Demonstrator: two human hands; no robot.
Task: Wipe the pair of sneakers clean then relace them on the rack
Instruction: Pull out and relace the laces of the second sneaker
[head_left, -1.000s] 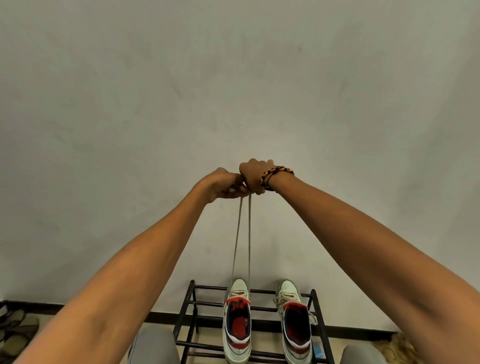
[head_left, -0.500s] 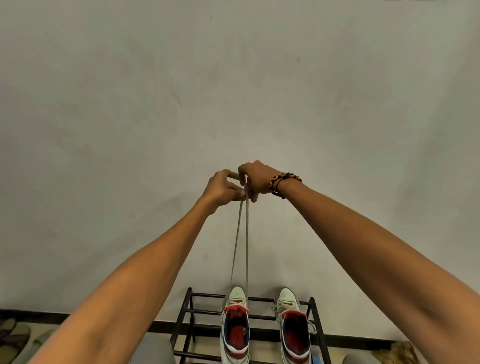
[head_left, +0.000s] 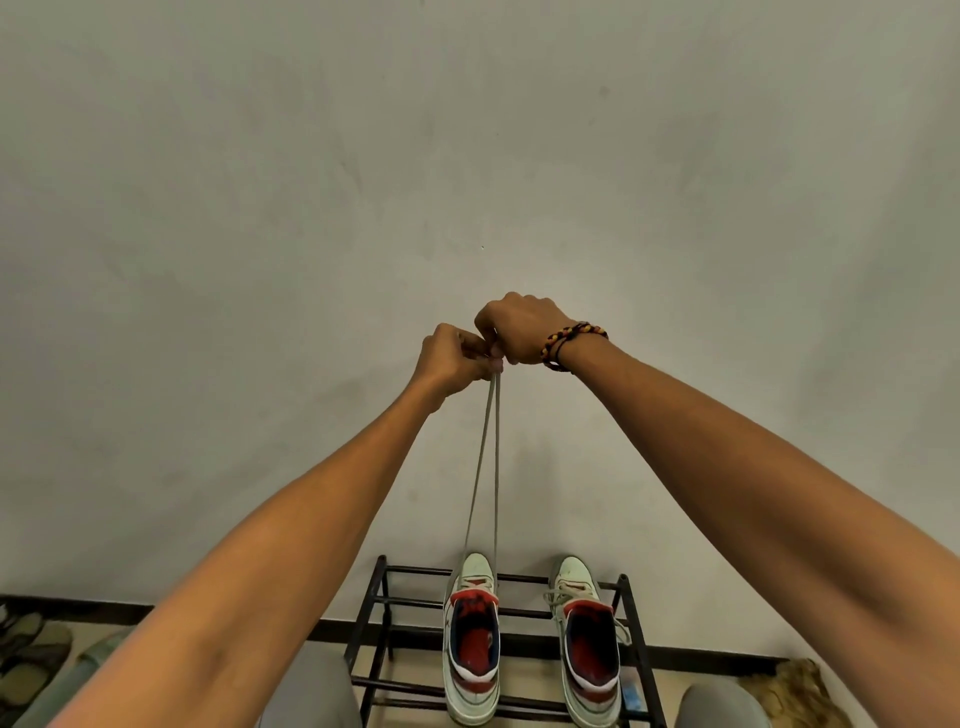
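Two white sneakers with red and navy linings stand toes to the wall on a black metal rack (head_left: 384, 603). The left sneaker (head_left: 471, 644) has its grey lace (head_left: 488, 467) pulled straight up in two taut strands. My left hand (head_left: 452, 358) and my right hand (head_left: 519, 330) are raised high in front of the wall, touching each other, and both pinch the lace ends where the strands meet. The right sneaker (head_left: 589, 649) is laced, its loose lace ends lying over its sides.
A plain grey wall (head_left: 467, 156) fills most of the view, with a dark skirting board along the floor. Sandals (head_left: 31, 644) lie on the floor at the far left. A tan fuzzy thing (head_left: 789, 691) sits at the right. My grey-trousered knees flank the rack.
Both hands stayed raised with the lace and shifted their finger grip on its ends. The view tilted a little, so the rack sits differently in frame. The sneakers have not moved.
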